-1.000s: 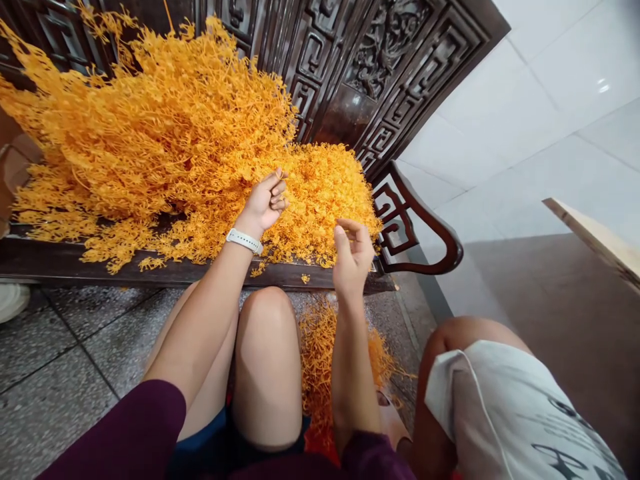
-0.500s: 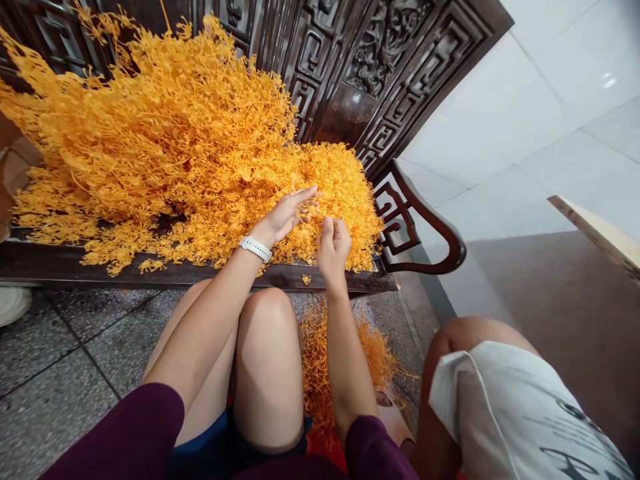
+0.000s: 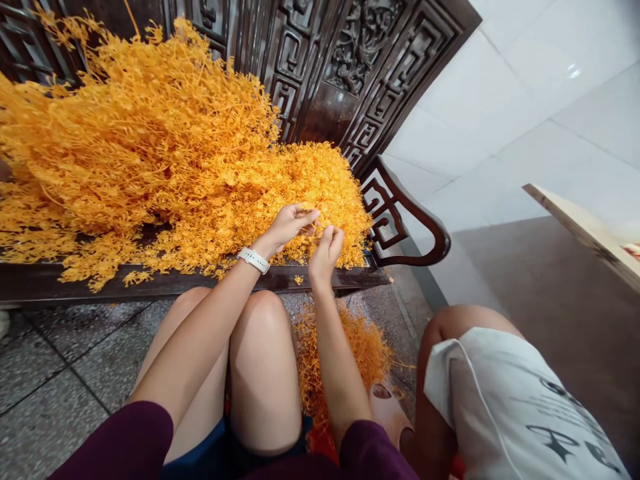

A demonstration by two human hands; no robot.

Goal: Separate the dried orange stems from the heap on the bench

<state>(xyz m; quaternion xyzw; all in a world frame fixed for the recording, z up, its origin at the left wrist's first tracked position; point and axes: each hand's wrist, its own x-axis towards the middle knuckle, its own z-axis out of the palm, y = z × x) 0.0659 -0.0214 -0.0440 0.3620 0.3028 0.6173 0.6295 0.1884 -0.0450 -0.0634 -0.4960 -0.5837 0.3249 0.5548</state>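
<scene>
A large heap of yellow-orange plastic flower sprigs, with thin stems and curled tips, covers the dark wooden bench. At the heap's right part my left hand, with a white watch on its wrist, pinches a thin orange sprig between thumb and fingers. Just beside it, slightly lower and to the right, my right hand is closed, thumb against the fingers, at the same sprig. The sprig blends with the heap behind, so its shape is hard to make out.
A carved bench back rises behind the heap, with a curved armrest at the right. More orange pieces lie in a pile below, near my right forearm. Another person's leg in pale shorts is close on the right. A wooden board edge juts in.
My hands have come closer together and a little lower, and the left fingers have closed from a flatter pose. The view has shifted slightly to the right.
</scene>
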